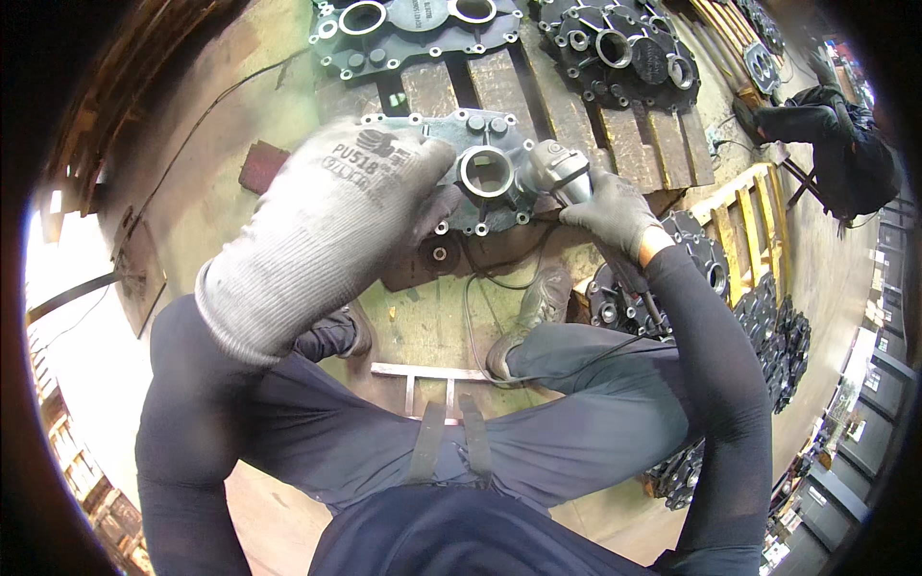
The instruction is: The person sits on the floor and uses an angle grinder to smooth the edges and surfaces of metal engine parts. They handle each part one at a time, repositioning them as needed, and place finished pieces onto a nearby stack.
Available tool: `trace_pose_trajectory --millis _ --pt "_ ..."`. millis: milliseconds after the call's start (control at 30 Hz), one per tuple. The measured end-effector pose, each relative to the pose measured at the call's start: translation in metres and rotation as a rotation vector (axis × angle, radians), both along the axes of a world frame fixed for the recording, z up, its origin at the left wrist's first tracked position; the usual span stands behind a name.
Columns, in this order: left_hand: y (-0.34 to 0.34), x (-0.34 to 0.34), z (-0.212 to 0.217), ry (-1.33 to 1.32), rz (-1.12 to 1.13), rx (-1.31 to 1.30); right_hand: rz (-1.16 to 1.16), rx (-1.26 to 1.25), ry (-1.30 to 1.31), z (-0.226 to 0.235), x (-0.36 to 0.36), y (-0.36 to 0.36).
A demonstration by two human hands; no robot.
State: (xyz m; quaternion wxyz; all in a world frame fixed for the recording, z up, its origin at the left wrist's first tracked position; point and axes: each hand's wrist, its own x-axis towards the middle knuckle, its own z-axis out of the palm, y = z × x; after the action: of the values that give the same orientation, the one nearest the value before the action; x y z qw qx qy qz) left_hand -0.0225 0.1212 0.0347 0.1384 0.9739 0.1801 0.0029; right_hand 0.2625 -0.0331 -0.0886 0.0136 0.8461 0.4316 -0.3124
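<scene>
Right now my left hand (336, 206), gloved, lies flat with fingers spread on the grey cast housing (471, 173), pinning it to the wooden pallet (615, 144) so it can't shift. My right hand (615, 216) is wrapped tight round the small power grinder (555, 171), its nose beside the housing's round bore (485, 173).

Left hand (327, 226): grey knit glove, pressed flat on near edge of cast metal cover plate (471, 173).
Right hand (615, 211): gloved, gripping grey power grinder (555, 171), nose against plate beside round bore.
Support: wooden pallet (538, 96).
Beyond: two more dark castings (615, 48) on pallet.
Far right: another person (836, 134), crouched.
</scene>
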Motion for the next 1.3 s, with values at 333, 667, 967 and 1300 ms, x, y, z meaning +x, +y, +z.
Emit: trace_pose_trajectory --millis 333,667,967,1300 --pt "0.001 0.003 -0.010 0.194 -0.052 -0.084 0.092 -0.049 -0.049 -0.003 -0.010 0.007" --pt "-0.003 0.002 -0.016 0.161 -0.094 -0.105 0.293 -0.069 -0.186 0.004 -0.030 -0.019" --pt "-0.006 0.008 -0.010 0.218 -0.102 -0.070 0.040 0.001 -0.080 0.011 -0.003 -0.025" --pt "-0.008 0.002 -0.013 0.142 -0.078 -0.026 -0.016 -0.018 0.151 -0.004 0.013 0.004"
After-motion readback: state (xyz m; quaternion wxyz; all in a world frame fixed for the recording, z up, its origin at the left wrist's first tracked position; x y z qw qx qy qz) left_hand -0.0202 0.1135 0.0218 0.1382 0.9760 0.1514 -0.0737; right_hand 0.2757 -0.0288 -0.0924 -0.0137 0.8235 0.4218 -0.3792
